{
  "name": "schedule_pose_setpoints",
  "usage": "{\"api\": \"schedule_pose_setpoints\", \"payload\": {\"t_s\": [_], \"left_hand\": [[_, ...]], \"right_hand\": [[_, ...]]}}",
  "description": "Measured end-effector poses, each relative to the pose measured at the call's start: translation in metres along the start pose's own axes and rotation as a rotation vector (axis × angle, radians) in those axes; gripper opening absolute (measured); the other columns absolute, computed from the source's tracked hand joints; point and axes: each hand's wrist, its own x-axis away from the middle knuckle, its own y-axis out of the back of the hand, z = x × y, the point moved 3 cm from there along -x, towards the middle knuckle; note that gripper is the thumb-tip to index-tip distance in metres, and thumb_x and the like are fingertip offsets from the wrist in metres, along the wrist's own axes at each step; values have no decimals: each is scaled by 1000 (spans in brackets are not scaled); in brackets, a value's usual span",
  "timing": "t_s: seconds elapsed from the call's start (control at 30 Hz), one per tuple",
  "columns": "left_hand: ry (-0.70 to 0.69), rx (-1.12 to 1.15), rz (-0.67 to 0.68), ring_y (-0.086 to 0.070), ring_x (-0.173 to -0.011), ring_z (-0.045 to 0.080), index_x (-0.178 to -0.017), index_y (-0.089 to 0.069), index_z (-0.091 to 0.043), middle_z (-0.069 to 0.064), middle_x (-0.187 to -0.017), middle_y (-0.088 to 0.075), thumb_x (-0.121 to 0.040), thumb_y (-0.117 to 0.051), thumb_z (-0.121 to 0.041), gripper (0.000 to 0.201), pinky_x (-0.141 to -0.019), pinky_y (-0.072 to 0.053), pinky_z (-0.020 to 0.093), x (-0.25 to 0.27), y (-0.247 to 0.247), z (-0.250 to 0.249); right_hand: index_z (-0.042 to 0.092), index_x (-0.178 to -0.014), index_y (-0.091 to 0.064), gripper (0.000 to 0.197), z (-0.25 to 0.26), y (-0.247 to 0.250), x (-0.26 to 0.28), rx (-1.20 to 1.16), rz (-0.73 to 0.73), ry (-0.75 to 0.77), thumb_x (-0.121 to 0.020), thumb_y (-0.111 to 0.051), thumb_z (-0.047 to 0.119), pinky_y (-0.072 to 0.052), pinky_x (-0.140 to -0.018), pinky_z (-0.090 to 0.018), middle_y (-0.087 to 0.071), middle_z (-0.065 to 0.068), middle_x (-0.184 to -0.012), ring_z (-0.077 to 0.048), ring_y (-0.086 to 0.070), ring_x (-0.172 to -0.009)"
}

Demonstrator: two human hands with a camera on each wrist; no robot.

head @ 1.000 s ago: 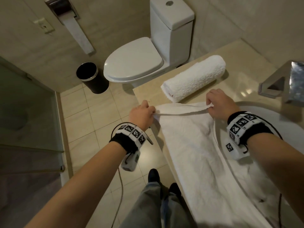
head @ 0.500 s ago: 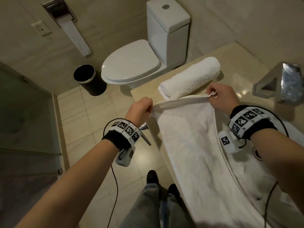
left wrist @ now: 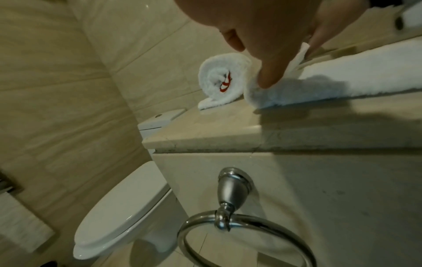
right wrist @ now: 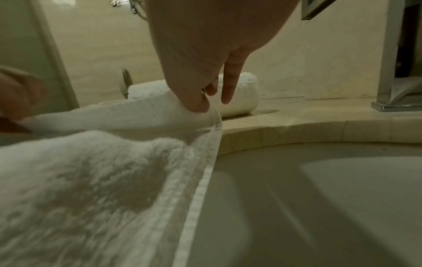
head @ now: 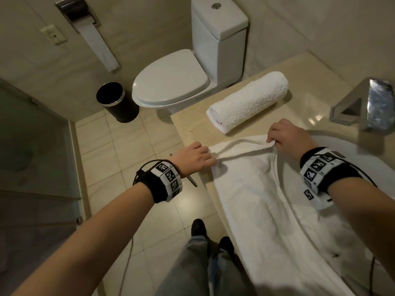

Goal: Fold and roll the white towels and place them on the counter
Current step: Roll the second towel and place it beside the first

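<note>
Beyond flat towel (head: 252,189), pinched by both grips: rolled towel (head: 248,101), faucet (head: 361,107), toilet (head: 192,67).

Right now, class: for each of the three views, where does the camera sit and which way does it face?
Head: worn on the head, looking down at the counter; both forearms show.
Left wrist: below counter edge, looking along the left hand; towel ring underneath.
Right wrist: over the sink, looking along the right hand.
Shared: all show the rolled towel.

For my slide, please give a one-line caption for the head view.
Both hands, left hand and right hand, pinch flat towel's far edge beside rolled towel.
</note>
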Motion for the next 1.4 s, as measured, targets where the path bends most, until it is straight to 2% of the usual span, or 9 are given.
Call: {"api": "schedule_pose_setpoints", "payload": {"t_s": [0.1,0.2,0.3,0.43,0.63,0.87,1.0,1.2,1.4], "left_hand": [[158,184,29,-58,-68,20,-95,-61,-13,0,-73,-65,-56,-78,0,45,-73,-36,27,-5,1,4],[620,638,81,-53,-90,18,-121,-52,-12,4,-101,-63,-82,-67,-18,43,-79,-41,26,-10,5,12],[896,954,65,-50,-84,13,-129,-44,-10,0,-94,-55,-80,-68,-18,55,-75,-41,22,-10,-6,14],[911,951,96,-49,-78,13,-119,-56,-10,-1,-87,-54,-78,-64,-8,41,-71,-37,18,-14,-17,14],[972,721,92,-46,-109,29,-113,-61,-8,14,-115,-52,-85,-59,-12,28,-89,-40,32,-17,-28,21],[1283,1049,-208,-58,-82,25,-102,-56,-4,9,-82,-57,-92,-49,-6,12,-74,-48,33,-9,-16,38],[1389,1139,-268,-60,-78,25,-94,-57,-13,1,-71,-54,-91,-49,-3,14,-78,-55,38,10,-19,49],[1544,1015,-68,-61,-99,35,-112,-54,-3,20,-109,-63,-94,-43,-10,22,-81,-50,38,25,-37,50],[1376,842,-12,-59,-97,24,-96,-66,-3,11,-100,-66,-82,-59,-2,15,-73,-38,20,19,-26,51]], "right_hand": [[0,-63,-61,26,0,-4,1,77,32,29,-50,-71,-20,-46,-38,-31,-55,-17,-72,-33,-59,-64],[2,-67,-61,25,-8,-1,0,80,-12,-47,-54,-69,-17,-45,-43,-30,-55,-15,-75,-33,-59,-69],[5,-73,-62,19,-12,-3,-1,85,46,-43,-60,-74,-2,-38,-51,-28,-57,-12,-84,-33,-56,-83],[6,-83,-59,23,-9,-11,-2,87,152,-12,-68,-74,15,-35,-59,-30,-55,-10,-92,-29,-50,-94],[0,-95,-55,10,-12,-4,-11,-99,13,-255,-91,-51,9,-40,-76,-38,-58,-17,-96,-32,-52,-95],[2,-109,-61,21,-10,10,-31,-182,38,-339,-93,-49,8,-43,-85,-37,-63,-21,-104,-34,-57,-99],[-1,-101,-66,20,4,14,-50,-194,57,-267,-92,-51,9,-43,-81,-37,-64,-20,-99,-33,-57,-96],[-2,-100,-64,22,27,6,-71,-51,174,-196,-94,-47,8,-47,-79,-39,-64,-22,-100,-36,-59,-96],[-1,-85,-63,8,26,0,-61,143,41,-15,-79,-59,-4,-37,-59,-33,-58,-19,-94,-35,-57,-92]]}}
